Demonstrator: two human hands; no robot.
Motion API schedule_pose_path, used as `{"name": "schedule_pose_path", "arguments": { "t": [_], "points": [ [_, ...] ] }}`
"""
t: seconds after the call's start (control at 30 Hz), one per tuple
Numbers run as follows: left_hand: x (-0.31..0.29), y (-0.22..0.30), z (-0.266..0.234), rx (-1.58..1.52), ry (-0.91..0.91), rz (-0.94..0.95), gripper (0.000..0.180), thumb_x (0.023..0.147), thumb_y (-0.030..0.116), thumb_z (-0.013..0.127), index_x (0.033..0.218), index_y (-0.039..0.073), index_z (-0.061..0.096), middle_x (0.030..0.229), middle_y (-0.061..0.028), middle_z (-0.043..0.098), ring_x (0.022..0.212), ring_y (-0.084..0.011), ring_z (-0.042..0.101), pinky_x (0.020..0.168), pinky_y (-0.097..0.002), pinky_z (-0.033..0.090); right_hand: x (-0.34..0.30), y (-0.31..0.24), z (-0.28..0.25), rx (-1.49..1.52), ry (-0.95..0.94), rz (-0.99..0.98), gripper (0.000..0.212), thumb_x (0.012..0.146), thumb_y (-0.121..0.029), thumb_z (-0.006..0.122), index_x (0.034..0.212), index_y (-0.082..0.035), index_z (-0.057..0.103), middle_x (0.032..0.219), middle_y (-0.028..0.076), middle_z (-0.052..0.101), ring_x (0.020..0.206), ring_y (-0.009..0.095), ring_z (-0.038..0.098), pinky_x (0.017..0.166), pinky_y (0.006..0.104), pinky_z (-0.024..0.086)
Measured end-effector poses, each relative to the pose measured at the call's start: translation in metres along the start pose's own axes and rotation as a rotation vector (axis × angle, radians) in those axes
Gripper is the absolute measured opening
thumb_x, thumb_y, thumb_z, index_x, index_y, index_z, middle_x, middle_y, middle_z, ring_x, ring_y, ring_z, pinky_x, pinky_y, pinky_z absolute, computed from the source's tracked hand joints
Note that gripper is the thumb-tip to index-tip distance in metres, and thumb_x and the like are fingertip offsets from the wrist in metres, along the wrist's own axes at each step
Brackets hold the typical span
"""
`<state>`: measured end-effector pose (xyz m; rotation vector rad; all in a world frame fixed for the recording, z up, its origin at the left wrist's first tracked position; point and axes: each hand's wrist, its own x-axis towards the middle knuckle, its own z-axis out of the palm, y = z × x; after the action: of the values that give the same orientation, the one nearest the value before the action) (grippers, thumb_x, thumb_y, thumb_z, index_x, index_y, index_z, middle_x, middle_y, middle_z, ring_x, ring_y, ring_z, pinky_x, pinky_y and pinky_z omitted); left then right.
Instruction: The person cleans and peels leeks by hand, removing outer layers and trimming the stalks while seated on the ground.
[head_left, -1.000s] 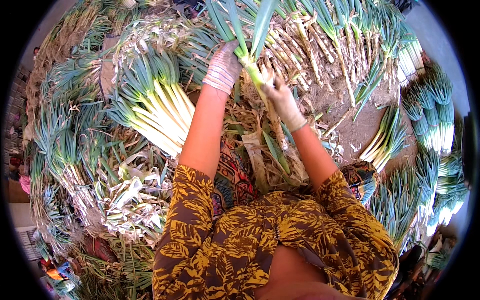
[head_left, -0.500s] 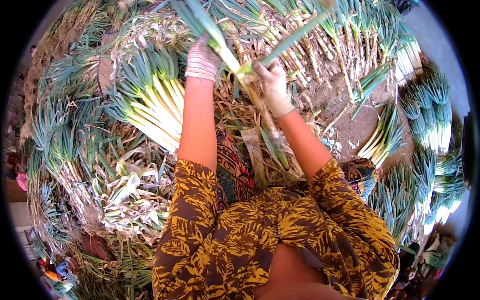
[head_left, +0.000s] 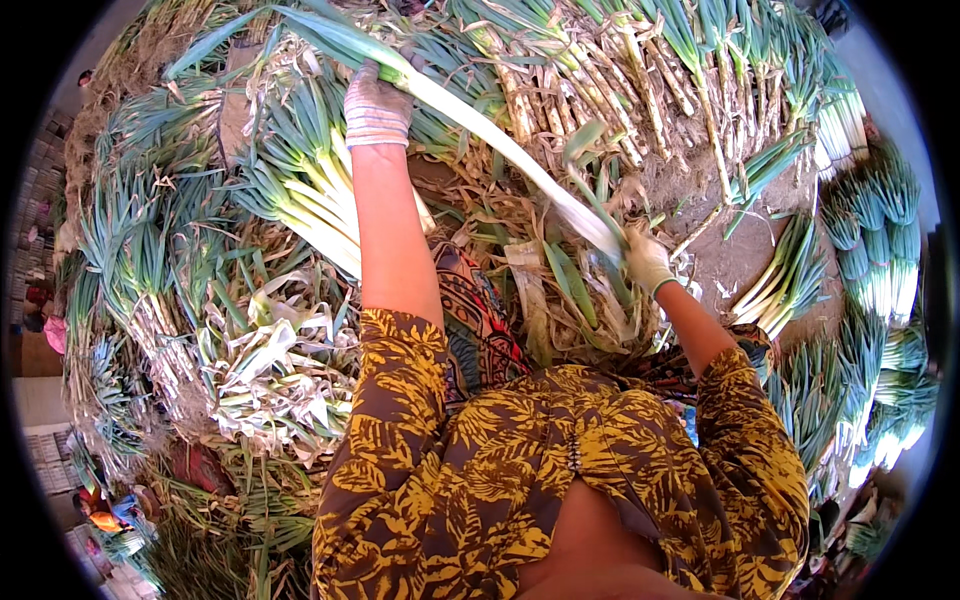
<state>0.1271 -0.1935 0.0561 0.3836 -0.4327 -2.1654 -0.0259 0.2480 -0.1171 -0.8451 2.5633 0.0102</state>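
Observation:
A long green onion (head_left: 497, 137) slants across the middle, its green leaves up to the left and its white stem running down to the right. In a striped work glove, my left hand (head_left: 380, 103) is closed around it where green turns to white. My right hand (head_left: 649, 259), also gloved, is closed at the lower end of the stem on a strip of outer leaf (head_left: 598, 205); motion blurs the stem's end there. Beside my left forearm lies a pile of clean white-stemmed green onions (head_left: 318, 190).
Unpeeled green onions (head_left: 635, 85) with brown dry skins line the far side. Stripped skins (head_left: 275, 355) heap up at the left, and more litter (head_left: 530, 290) lies before me. A small bunch (head_left: 785, 275) lies at the right, with tied bundles (head_left: 872, 245) beyond it.
My right hand has pulled down and to the right along the stem, and the white stem now shows bare. My left hand has shifted slightly left with the green onion.

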Motion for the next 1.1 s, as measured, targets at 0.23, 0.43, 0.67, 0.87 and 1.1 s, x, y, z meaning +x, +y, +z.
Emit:
{"name": "schedule_pose_path", "arguments": {
  "t": [0.23,0.43,0.67,0.87,1.1],
  "points": [
    [-0.021,-0.006,0.017,-0.018,-0.058,-0.036,0.030,0.103,0.025,0.038,0.113,-0.001,0.050,0.103,-0.0219,0.063,0.096,-0.0363,0.064,0.090,-0.0564,0.052,0.021,0.048,-0.023,-0.239,-0.108,-0.257,0.035,0.089,-0.019,0.057,0.122,-0.008,0.056,0.102,0.017,0.069,0.089,0.032,0.069,0.079,0.0425,0.054],
    [-0.051,-0.062,0.039,0.070,-0.200,-0.214,0.028,0.096,0.013,0.054,0.123,0.003,0.049,0.105,-0.0177,0.065,0.095,-0.0298,0.064,0.086,-0.0460,0.054,0.019,-0.176,-0.175,0.641,0.492,-0.571,0.048,0.087,-0.040,0.067,0.115,-0.001,0.063,0.087,0.014,0.067,0.081,0.028,0.066,0.076,0.0388,0.052],
    [-0.038,-0.079,0.032,0.094,-0.253,-0.198,0.020,0.096,0.012,0.056,0.114,0.002,0.057,0.103,-0.0145,0.064,0.091,-0.0289,0.061,0.077,-0.0426,0.053,0.034,-0.233,-0.188,1.065,0.547,-0.727,0.032,0.085,-0.022,0.075,0.104,0.001,0.064,0.088,0.006,0.068,0.075,0.014,0.061,0.071,0.0276,0.050],
    [-0.040,-0.069,0.028,0.076,-0.254,-0.258,0.025,0.099,0.020,0.051,0.113,-0.001,0.053,0.101,-0.0186,0.063,0.101,-0.0356,0.061,0.084,-0.0520,0.052,0.037,-0.198,-0.149,1.491,0.498,-0.446,0.013,0.090,-0.013,0.069,0.093,-0.001,0.064,0.074,0.000,0.061,0.057,0.007,0.048,0.051,0.0238,0.039],
    [-0.041,-0.053,0.037,0.035,-0.267,-0.196,0.031,0.099,0.028,0.051,0.107,-0.001,0.054,0.100,-0.0150,0.060,0.099,-0.0349,0.059,0.092,-0.0539,0.050,0.071,0.019,-0.016,0.214,0.249,-0.108,0.042,0.090,-0.031,0.065,0.121,-0.005,0.059,0.081,0.013,0.067,0.071,0.023,0.067,0.069,0.0432,0.056]
  ]
}}
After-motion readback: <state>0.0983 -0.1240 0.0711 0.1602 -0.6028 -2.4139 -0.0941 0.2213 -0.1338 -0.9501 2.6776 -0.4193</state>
